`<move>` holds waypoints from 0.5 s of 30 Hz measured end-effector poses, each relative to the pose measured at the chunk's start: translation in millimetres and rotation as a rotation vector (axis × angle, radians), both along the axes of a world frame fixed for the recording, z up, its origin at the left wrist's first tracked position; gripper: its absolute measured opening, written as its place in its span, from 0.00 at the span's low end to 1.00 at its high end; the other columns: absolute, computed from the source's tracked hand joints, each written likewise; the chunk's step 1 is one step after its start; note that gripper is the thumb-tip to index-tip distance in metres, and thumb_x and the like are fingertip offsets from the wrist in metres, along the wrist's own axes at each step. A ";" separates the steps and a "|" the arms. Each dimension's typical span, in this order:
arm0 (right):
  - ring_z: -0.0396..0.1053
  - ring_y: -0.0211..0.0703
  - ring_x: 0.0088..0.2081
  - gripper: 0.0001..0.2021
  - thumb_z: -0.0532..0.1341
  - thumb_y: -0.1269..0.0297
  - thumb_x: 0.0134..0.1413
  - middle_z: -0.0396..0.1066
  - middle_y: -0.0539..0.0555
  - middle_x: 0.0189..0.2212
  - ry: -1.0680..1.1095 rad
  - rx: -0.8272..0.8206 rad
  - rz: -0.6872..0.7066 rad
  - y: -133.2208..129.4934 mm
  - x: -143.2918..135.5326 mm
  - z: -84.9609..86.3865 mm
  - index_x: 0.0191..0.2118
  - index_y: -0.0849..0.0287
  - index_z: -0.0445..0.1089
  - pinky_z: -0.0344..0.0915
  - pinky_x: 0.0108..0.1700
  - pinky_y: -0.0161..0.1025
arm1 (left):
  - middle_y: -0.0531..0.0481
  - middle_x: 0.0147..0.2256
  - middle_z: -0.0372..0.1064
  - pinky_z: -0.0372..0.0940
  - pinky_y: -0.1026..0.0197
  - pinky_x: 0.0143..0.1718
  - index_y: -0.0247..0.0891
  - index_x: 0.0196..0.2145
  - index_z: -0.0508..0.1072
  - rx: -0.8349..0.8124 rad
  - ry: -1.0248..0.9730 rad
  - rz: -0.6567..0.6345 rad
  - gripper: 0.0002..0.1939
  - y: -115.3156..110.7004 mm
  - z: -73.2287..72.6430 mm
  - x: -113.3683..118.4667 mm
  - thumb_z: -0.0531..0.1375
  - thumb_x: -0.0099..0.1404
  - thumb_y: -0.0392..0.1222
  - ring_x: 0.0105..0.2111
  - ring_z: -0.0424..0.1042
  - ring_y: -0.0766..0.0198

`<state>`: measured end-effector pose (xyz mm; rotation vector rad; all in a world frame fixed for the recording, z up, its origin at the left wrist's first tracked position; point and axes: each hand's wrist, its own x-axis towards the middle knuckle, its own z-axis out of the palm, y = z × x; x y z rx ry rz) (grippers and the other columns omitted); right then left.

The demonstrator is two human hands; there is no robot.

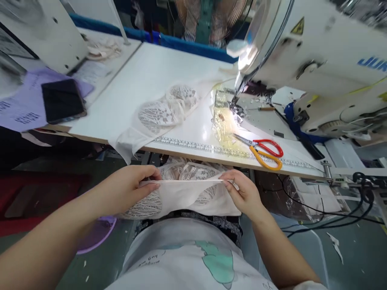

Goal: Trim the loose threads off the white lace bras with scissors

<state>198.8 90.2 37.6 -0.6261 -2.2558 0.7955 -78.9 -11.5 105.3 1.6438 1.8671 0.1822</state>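
Observation:
My left hand (140, 183) pinches one end of the top edge of a white lace bra (184, 193), and my right hand (240, 189) pinches the other end. The edge is stretched straight between my fingers, just below the table's front edge and over my lap. Smooth pale fabric hangs in the middle, with lace showing at the left side and behind. A second white lace bra (160, 114) lies on the table above my hands, its wing hanging over the front edge.
A sewing machine (317, 44) with its lamp lit stands at the right. Thread scissors (263, 151) with red and orange handles lie near a printed ruler strip (193, 146). To the left, a dark phone (62, 100) rests on purple paper (21, 102). A purple basin (98, 233) sits on the floor.

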 end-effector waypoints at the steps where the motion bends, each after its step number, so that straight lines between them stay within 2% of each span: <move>1: 0.67 0.40 0.35 0.05 0.53 0.72 0.56 0.69 0.54 0.30 0.008 0.006 -0.022 3.4 -3.9 5.7 0.36 0.57 0.64 0.65 0.36 0.37 | 0.55 0.26 0.70 0.58 0.65 0.25 0.41 0.31 0.69 0.013 0.006 -0.022 0.14 7.6 12.3 -5.2 0.49 0.58 0.50 0.24 0.67 0.64; 4: 0.66 0.39 0.29 0.05 0.53 0.68 0.56 0.68 0.52 0.27 -0.024 -0.053 -0.112 22.5 -21.3 24.0 0.33 0.58 0.65 0.63 0.30 0.35 | 0.55 0.23 0.67 0.56 0.65 0.25 0.40 0.28 0.68 0.035 0.037 -0.106 0.12 45.0 46.5 -25.1 0.51 0.55 0.49 0.23 0.63 0.65; 7: 0.64 0.38 0.27 0.05 0.54 0.66 0.54 0.67 0.51 0.25 -0.174 -0.137 -0.214 54.3 -46.7 38.2 0.31 0.59 0.66 0.60 0.28 0.34 | 0.54 0.23 0.66 0.55 0.65 0.25 0.39 0.27 0.69 0.031 0.075 -0.190 0.10 97.7 64.4 -46.2 0.55 0.50 0.47 0.23 0.61 0.65; 9: 0.63 0.37 0.26 0.04 0.55 0.69 0.51 0.67 0.49 0.23 -0.263 -0.148 -0.240 77.4 -63.3 42.5 0.29 0.59 0.66 0.59 0.28 0.34 | 0.53 0.23 0.66 0.56 0.65 0.26 0.38 0.26 0.69 0.011 0.063 -0.232 0.10 130.7 62.7 -57.4 0.56 0.48 0.47 0.25 0.62 0.64; 11: 0.62 0.36 0.26 0.04 0.56 0.71 0.50 0.66 0.49 0.22 -0.319 -0.139 -0.246 96.4 -75.0 42.7 0.28 0.60 0.66 0.57 0.27 0.33 | 0.53 0.24 0.67 0.58 0.65 0.28 0.37 0.25 0.70 -0.008 0.042 -0.251 0.10 153.5 52.2 -65.2 0.56 0.47 0.47 0.26 0.63 0.64; 13: 0.61 0.36 0.25 0.04 0.56 0.72 0.49 0.66 0.49 0.22 -0.386 -0.137 -0.238 108.6 -80.3 41.8 0.28 0.60 0.67 0.56 0.27 0.33 | 0.52 0.25 0.67 0.59 0.66 0.29 0.37 0.26 0.70 -0.025 0.014 -0.251 0.11 163.4 38.8 -70.5 0.56 0.48 0.47 0.28 0.64 0.63; 15: 0.61 0.37 0.25 0.05 0.56 0.72 0.49 0.66 0.49 0.23 -0.456 -0.133 -0.221 114.9 -81.0 44.0 0.29 0.59 0.68 0.55 0.27 0.33 | 0.52 0.27 0.68 0.59 0.66 0.30 0.37 0.27 0.71 -0.041 -0.022 -0.240 0.12 163.7 28.7 -74.1 0.56 0.49 0.47 0.29 0.64 0.63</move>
